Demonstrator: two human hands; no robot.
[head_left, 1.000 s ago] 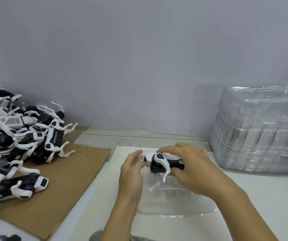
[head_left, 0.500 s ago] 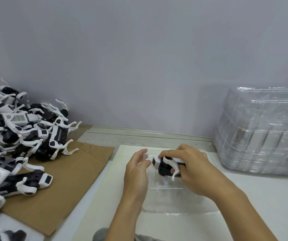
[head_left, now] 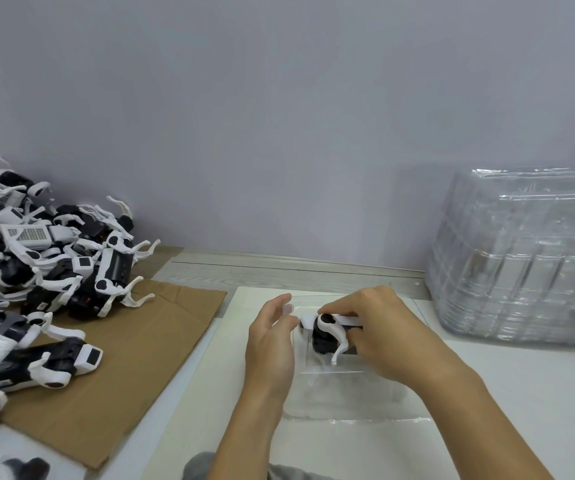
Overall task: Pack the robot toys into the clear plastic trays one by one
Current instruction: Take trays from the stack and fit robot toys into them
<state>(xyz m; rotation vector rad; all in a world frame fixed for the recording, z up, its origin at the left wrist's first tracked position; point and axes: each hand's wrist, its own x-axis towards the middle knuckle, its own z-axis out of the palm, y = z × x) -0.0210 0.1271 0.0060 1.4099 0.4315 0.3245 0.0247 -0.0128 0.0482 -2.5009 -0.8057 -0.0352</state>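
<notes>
A black and white robot toy (head_left: 327, 336) rests low in the far part of a clear plastic tray (head_left: 348, 400) lying on a white board (head_left: 210, 410). My right hand (head_left: 379, 336) grips the toy from the right, thumb and fingers on its body; most of the toy is hidden behind that hand. My left hand (head_left: 272, 344) is at the toy's left end, fingertips touching its white end and the tray edge. One white leg points down into the tray.
A heap of robot toys (head_left: 40, 258) lies at the left on brown cardboard (head_left: 113, 368). A tall stack of clear trays (head_left: 521, 265) stands at the right against the grey wall. Wooden floor strip runs behind the board.
Both hands have lowered the toy from above the tray down into it. The left hand has loosened from holding the toy's end to fingertip contact.
</notes>
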